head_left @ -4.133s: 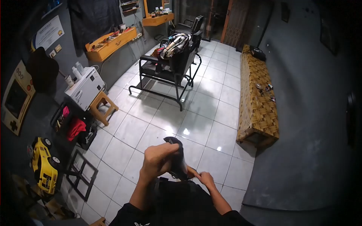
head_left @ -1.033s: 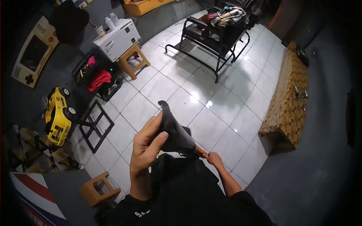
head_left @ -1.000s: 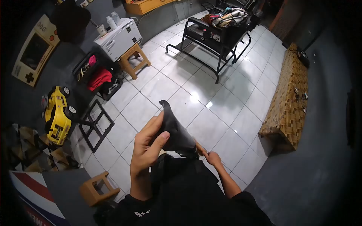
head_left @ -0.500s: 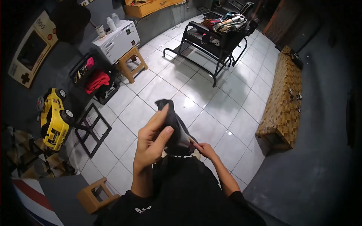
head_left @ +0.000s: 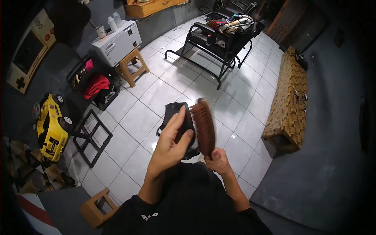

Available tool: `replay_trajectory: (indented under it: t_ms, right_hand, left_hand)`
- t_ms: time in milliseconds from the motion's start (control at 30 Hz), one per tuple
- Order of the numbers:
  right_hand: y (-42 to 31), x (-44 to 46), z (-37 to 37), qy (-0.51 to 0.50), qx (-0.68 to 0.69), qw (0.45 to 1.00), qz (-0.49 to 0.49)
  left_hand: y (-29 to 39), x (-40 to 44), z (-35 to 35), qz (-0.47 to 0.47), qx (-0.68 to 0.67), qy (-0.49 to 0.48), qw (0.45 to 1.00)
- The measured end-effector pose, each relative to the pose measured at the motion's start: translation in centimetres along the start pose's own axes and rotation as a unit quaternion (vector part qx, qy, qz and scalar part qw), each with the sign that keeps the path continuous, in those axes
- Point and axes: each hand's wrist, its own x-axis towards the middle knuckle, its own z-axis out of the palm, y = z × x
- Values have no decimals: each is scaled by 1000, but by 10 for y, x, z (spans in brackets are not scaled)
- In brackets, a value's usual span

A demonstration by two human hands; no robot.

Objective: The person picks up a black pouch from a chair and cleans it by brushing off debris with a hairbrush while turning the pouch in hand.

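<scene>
My left hand [head_left: 166, 152] grips a black, soft-looking item [head_left: 175, 110], perhaps a pouch, with the thumb on its near side and the fingers along it. A small dark strap or loop sticks out at its left edge. My right hand [head_left: 220, 161] is wrapped around the lower end of a brown bristle brush [head_left: 206, 127], which stands nearly upright. Its bristles face left, close beside the black item; whether they touch it I cannot tell. The lower part of the black item is partly hidden by my left hand.
A black metal chair [head_left: 219, 43] with clothes on it stands ahead. At left are a white cabinet [head_left: 121, 43] on a stool [head_left: 131, 70], a yellow toy car [head_left: 53, 125] and a black frame [head_left: 92, 137]. A woven-pattern bench [head_left: 286, 105] runs along the right wall.
The brush has swung up into clear view at the right of the black item. My left hand has shifted slightly right, turning the item's broader face into view.
</scene>
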Motion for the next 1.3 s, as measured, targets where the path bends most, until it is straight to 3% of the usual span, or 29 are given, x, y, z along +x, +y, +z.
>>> replay_trajectory:
  t_ms: [100, 133, 167, 267, 333, 433, 467, 567, 667, 767, 800, 867, 1000, 1100, 1200, 1267, 1300]
  right_hand:
    - [21, 7, 8, 59, -60, 994, 71]
    - [58, 14, -10, 85, -116, 987, 69]
    - [94, 16, -29, 75, -217, 965, 126]
    - [172, -3, -78, 42, -478, 832, 278]
    - [200, -29, -83, 13, -600, 713, 363]
    - [230, -47, -89, 64, -535, 765, 354]
    - [252, -44, -97, 98, -535, 789, 287]
    - [123, -16, -35, 160, -198, 939, 232]
    - [20, -16, 15, 52, 80, 988, 117]
    - [2, -14, 32, 45, 11, 995, 87]
    - [16, -12, 23, 47, 23, 991, 124]
    - [75, -7, -9, 100, -154, 973, 144]
    - [181, -36, -64, 156, -458, 851, 204]
    - [238, -72, -92, 15, -542, 737, 404]
    - [251, -66, -91, 141, -507, 779, 341]
    - [165, -42, -52, 243, -360, 893, 116]
    - [129, -31, -37, 235, -266, 924, 140]
  left_hand:
    - [6, 0, -6, 24, -4, 12, 1000]
    - [6, 0, -13, 35, -1, 13, 999]
    - [6, -1, -19, 47, 4, 16, 999]
    - [14, -2, -19, 22, -103, 25, 994]
    - [15, -5, -21, 9, -124, 19, 992]
    - [22, -2, -29, 8, -115, -5, 993]
    - [21, -2, -33, 12, -108, -18, 994]
    - [19, -3, -31, 2, -78, -41, 996]
    - [18, -4, -22, 2, -43, -57, 997]
    - [16, -3, -19, -2, -51, -46, 998]
    - [19, -2, -19, 2, -58, -38, 998]
    - [18, -1, -23, 30, -62, -25, 997]
    - [21, -1, -20, 26, -117, -23, 993]
    - [22, 1, -14, 23, -127, -27, 991]
    - [22, 3, -15, -5, -108, -36, 993]
    - [19, 3, -14, -6, -44, -36, 998]
    - [16, 4, -11, 12, 15, -32, 999]
